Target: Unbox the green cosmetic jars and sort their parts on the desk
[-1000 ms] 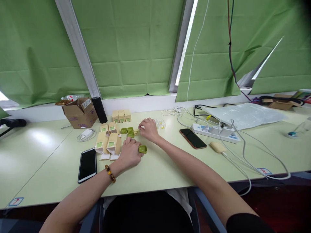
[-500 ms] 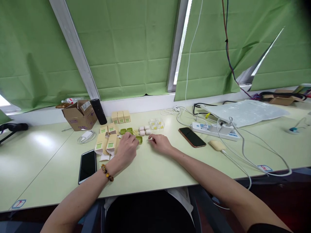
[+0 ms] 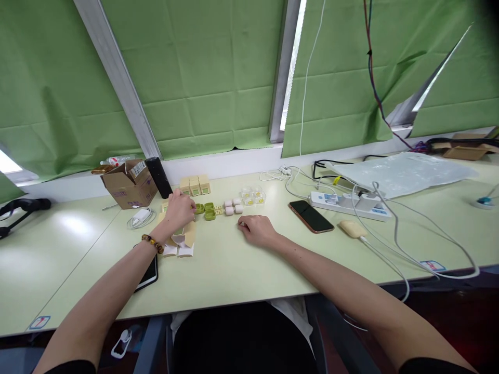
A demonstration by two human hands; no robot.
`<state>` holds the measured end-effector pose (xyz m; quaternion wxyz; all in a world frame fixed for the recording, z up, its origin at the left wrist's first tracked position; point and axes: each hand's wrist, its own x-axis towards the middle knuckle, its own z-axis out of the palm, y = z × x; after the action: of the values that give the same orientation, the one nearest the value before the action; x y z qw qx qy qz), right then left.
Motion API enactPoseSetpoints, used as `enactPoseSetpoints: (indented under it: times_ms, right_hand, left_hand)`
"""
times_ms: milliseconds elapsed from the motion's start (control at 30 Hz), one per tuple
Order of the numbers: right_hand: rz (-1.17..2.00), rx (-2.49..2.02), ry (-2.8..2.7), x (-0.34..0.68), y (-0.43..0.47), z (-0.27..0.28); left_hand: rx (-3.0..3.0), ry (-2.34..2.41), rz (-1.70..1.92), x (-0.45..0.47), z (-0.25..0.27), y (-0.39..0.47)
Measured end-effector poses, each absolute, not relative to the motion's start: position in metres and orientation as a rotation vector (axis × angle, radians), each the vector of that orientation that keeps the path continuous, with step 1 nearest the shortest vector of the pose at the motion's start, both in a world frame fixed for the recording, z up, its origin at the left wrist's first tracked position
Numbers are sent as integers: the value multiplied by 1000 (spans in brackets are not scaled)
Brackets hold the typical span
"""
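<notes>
Four pale pots (image 3: 229,211) and three green trays (image 3: 210,214) sit out on the tabletop (image 3: 226,275); three boxes (image 3: 195,185) behind look unopened. Under the left hand (image 3: 180,210), whose grip I can't make out, cartons (image 3: 190,234) lie flaps (image 3: 185,251) nearest, long axis toward the blinds (image 3: 206,72); the right hand (image 3: 258,229) rests loosely curled, seemingly empty.

green blinds (image 3: 202,78) hang between grey window frames (image 3: 119,78), daylight (image 3: 293,65) slipping past their edges above a pale table (image 3: 234,275).
</notes>
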<state>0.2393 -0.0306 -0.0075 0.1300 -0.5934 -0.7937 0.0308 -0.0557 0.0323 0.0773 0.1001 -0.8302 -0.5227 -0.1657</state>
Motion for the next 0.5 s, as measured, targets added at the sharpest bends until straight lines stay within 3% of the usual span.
enactPoseSetpoints:
  times_ms: [500]
  right_hand:
    - [63, -1701, -2345, 239, -31, -7]
  left_hand:
    - [-2467, -1532, -278, -41, 52, 37]
